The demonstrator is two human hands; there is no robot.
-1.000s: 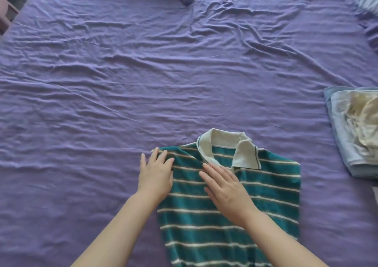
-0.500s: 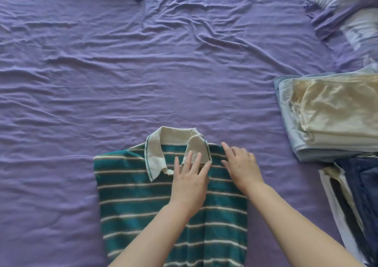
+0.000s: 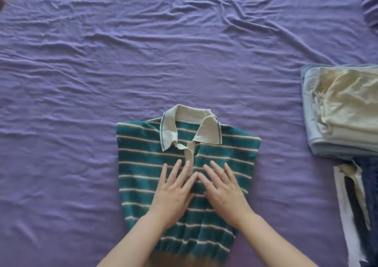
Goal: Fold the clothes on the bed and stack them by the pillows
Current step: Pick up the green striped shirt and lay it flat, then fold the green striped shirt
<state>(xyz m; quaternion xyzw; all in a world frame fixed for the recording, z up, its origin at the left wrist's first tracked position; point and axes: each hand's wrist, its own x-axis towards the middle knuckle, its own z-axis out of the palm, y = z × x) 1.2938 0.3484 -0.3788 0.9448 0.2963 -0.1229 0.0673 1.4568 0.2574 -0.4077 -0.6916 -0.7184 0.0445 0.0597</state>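
While both hands lie flat on the polo (image 3: pixel 184 164), nothing is gripped: the left hand (image 3: pixel 173 193) and right hand (image 3: pixel 223 191) rest side by side with fingers straight, pressing the chest just below the placket. Half a second ago the left hand sat by the collar and the right at the shirt's right edge; a second ago they worked its left edge. Now they have met in the middle, which suggests the sides are tucked in and the cloth is being smoothed. The polo lies face up on the sheet (image 3: pixel 81 103), narrowed to a strip, collar (image 3: pixel 190 127) pointing away. I judge the next step is folding the hem up toward the collar. To the right, well apart, sits a stack (image 3: pixel 343 113) of pale folded clothes, with a dark garment (image 3: pixel 366 205) nearer. No pillows show now.
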